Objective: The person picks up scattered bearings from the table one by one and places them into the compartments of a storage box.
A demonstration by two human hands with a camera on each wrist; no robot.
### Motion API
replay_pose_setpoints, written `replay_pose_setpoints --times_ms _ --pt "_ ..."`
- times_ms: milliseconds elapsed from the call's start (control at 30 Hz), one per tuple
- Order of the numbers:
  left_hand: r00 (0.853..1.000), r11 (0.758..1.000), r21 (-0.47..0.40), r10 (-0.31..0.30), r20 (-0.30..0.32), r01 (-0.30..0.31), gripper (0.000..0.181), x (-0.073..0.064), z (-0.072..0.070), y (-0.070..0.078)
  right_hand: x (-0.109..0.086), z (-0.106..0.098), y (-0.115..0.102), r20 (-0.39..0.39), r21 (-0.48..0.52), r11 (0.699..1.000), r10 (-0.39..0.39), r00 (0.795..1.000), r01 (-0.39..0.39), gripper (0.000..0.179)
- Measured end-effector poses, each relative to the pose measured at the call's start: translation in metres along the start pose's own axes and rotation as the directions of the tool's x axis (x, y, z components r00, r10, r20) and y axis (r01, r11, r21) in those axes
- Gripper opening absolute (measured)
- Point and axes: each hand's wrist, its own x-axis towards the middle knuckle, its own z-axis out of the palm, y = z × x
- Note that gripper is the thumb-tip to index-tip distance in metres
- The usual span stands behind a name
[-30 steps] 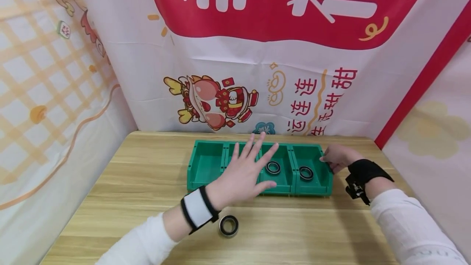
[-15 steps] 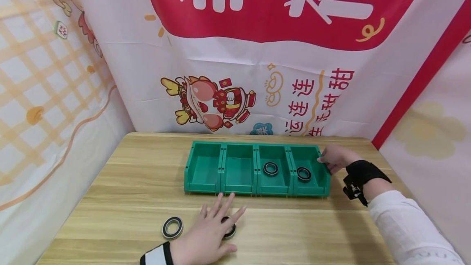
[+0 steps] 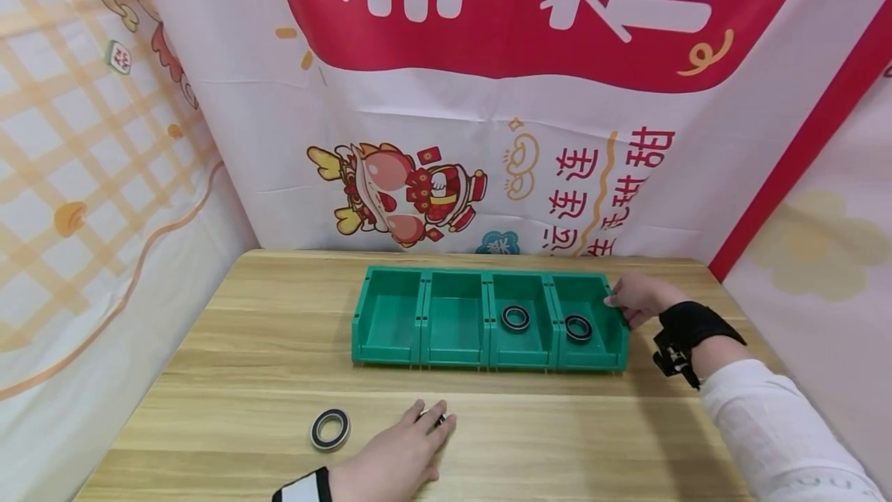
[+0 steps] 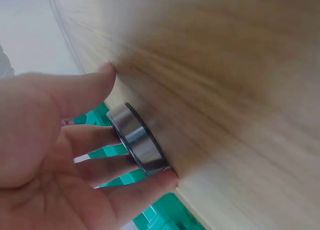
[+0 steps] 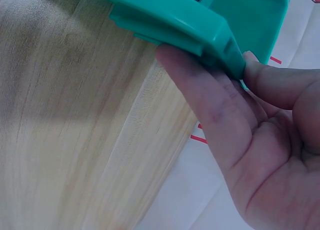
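My left hand [image 3: 393, 459] reaches over a ball bearing [image 4: 137, 139] on the wooden table. Its fingertips touch the bearing's far side, while the thumb stands apart from it in the left wrist view. From the head view, the fingers hide most of that bearing. To the left of the hand lies a second bearing [image 3: 330, 430], flat on the table. My right hand [image 3: 643, 299] grips the right side wall of a row of green bins [image 3: 453, 359], thumb inside and fingers outside. One bearing [image 3: 516, 318] lies in the third bin, another bearing [image 3: 578, 328] in the rightmost.
The two left bins hold nothing visible. A printed cloth [image 3: 432, 99] hangs behind the wooden table [image 3: 230, 378], and a checked cloth [image 3: 90, 177] borders it on the left. Wrist straps with devices sit on both arms.
My left hand has come back from above the bins to the bearing on the table, uncovering the second bearing. Its fingers have lowered over the bearing. The right hand keeps its grip.
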Motion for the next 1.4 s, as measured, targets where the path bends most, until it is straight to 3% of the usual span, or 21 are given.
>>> replay_pose_setpoints --times_ms 133,267,533,633,733,900,1033,1167,1300,1400 --pt "0.997 0.999 0.035 0.017 -0.075 -0.014 0.05 0.005 -0.005 0.003 0.0 0.0 -0.001 -0.007 -0.004 1.0 0.009 1.0 -0.009 0.046" --pt "0.998 1.0 0.025 0.002 -0.066 0.0 0.042 0.008 -0.009 0.004 0.002 0.0 0.001 -0.01 -0.004 1.0 0.02 1.0 -0.02 0.045" --pt "0.999 0.997 -0.074 -0.013 -0.042 0.01 0.032 0.014 -0.02 0.001 0.004 -0.001 0.0 -0.004 -0.008 1.0 0.005 1.0 -0.005 0.044" --pt "0.999 0.988 -0.153 -0.02 -0.031 0.015 0.032 0.019 -0.041 -0.001 0.004 -0.001 0.0 -0.003 -0.014 1.0 -0.003 1.0 0.003 0.043" --pt "0.999 0.973 -0.229 -0.042 -0.004 0.04 0.035 0.029 -0.073 -0.004 0.002 -0.001 0.0 0.002 -0.011 1.0 -0.006 1.0 0.006 0.043" --pt "0.997 0.97 -0.237 -0.068 -0.021 0.061 0.026 0.05 -0.121 -0.013 0.0 0.0 -0.002 0.002 -0.009 1.0 0.008 1.0 -0.008 0.044" --pt "0.993 0.969 -0.225 -0.11 -0.035 0.1 0.023 0.075 -0.143 -0.025 -0.001 0.0 -0.002 -0.004 -0.015 1.0 0.012 1.0 -0.013 0.045" --pt "0.988 0.965 -0.223 -0.15 -0.04 0.138 0.021 0.104 -0.143 -0.038 -0.001 0.0 -0.001 -0.005 -0.014 1.0 0.01 1.0 -0.01 0.045" --pt "0.983 0.962 -0.227 -0.172 -0.059 0.155 0.006 0.13 -0.13 -0.047 -0.001 0.0 -0.001 0.007 -0.011 1.0 0.009 1.0 -0.009 0.045" --pt "0.978 0.964 -0.198 -0.196 -0.07 0.179 0.013 0.145 -0.117 -0.052 -0.001 0.0 -0.002 0.007 -0.014 1.0 0.013 1.0 -0.013 0.045"
